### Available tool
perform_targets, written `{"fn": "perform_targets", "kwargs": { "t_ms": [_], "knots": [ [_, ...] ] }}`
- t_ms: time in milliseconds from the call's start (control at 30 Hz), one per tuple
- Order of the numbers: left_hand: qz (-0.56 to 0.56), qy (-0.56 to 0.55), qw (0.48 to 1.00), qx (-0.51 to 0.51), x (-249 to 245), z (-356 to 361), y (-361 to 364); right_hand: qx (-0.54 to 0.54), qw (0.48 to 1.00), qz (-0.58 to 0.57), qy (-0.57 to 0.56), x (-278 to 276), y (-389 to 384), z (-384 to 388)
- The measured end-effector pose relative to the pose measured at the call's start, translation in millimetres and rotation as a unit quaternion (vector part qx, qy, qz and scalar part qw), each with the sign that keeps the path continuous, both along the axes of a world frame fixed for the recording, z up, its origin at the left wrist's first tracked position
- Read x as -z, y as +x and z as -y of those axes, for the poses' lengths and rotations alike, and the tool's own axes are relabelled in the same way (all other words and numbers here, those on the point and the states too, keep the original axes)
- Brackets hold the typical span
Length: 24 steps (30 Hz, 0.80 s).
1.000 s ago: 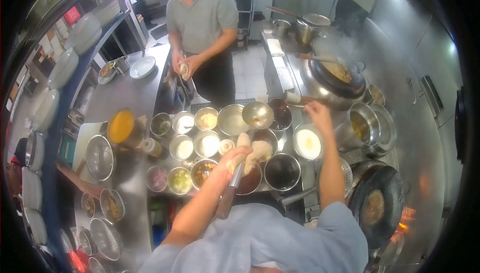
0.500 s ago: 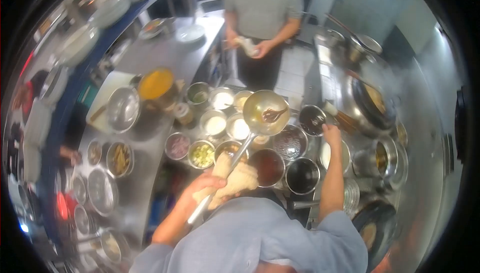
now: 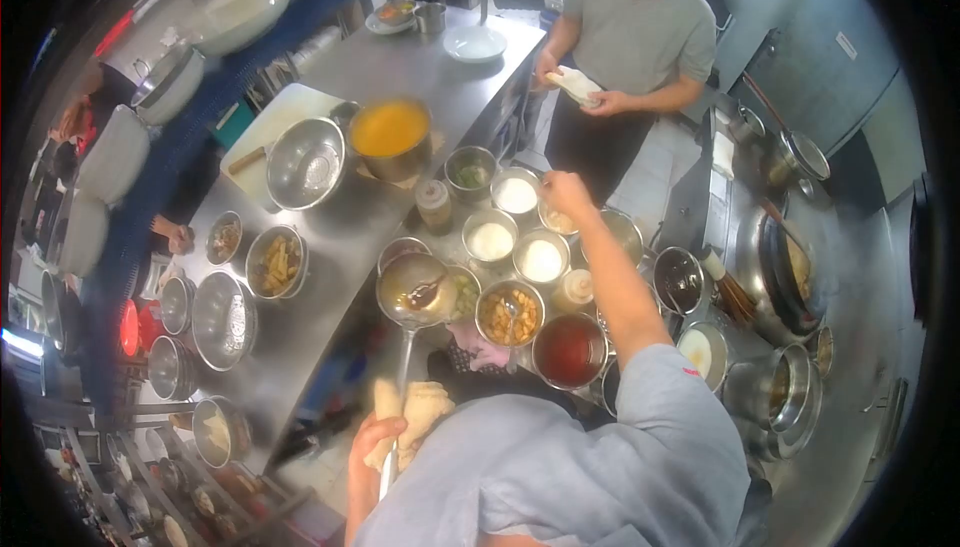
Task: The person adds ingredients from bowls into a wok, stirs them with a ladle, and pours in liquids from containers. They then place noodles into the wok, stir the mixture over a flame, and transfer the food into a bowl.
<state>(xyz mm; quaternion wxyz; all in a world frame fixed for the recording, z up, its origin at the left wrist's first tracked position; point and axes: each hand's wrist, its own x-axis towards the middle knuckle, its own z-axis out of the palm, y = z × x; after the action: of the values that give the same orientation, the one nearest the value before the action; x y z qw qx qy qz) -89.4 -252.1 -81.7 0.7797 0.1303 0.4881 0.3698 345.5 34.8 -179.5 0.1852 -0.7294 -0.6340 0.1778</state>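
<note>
My left hand (image 3: pixel 378 439) is closed around the handle of a large metal ladle (image 3: pixel 404 372), together with a folded beige cloth (image 3: pixel 427 407). Yellowish liquid and a dark reddish-brown blob of sauce lie in the ladle's bowl. That bowl hangs over a container of chopped green pieces (image 3: pixel 463 297), partly covering it. My right hand (image 3: pixel 567 195) reaches across to a small bowl of pale yellowish contents (image 3: pixel 558 220). Its fingers are drawn together at the bowl's far rim; what they hold, if anything, is hidden. Beside it stand bowls of white powder (image 3: pixel 516 195).
A pot of orange liquid (image 3: pixel 390 130) and a steel colander (image 3: pixel 305 164) stand on the left counter. Red sauce (image 3: pixel 570 350) and dark sauce (image 3: pixel 679 282) sit near my right arm. Across from me, a person (image 3: pixel 635 37) holds a white cloth. A wok (image 3: pixel 790 272) is at right.
My right hand has gone from the dark sauce container to the small pale bowl. The ladle has swung left, over the chopped green pieces. The camera view has shifted.
</note>
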Motion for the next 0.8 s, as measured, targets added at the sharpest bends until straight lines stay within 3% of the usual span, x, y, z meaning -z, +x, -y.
{"fn": "perform_targets", "kwargs": {
  "t_ms": [133,267,433,800],
  "knots": [
    [0.008,0.010,0.998,-0.061,11.7,4.1,6.0,0.062,0.998,-0.020,-0.003,11.8,37.3,47.6],
    [0.027,0.017,0.999,-0.001,31.6,-10.9,1.1,0.137,0.985,-0.034,0.097,23.0,49.1,73.4],
    [0.037,0.033,0.996,0.075,26.1,-33.4,12.4,0.166,0.977,-0.123,0.056,35.4,48.2,69.1],
    [0.014,0.025,0.993,0.118,31.3,-36.5,20.0,0.255,0.912,-0.317,0.053,17.7,67.4,95.9]
  ]
}}
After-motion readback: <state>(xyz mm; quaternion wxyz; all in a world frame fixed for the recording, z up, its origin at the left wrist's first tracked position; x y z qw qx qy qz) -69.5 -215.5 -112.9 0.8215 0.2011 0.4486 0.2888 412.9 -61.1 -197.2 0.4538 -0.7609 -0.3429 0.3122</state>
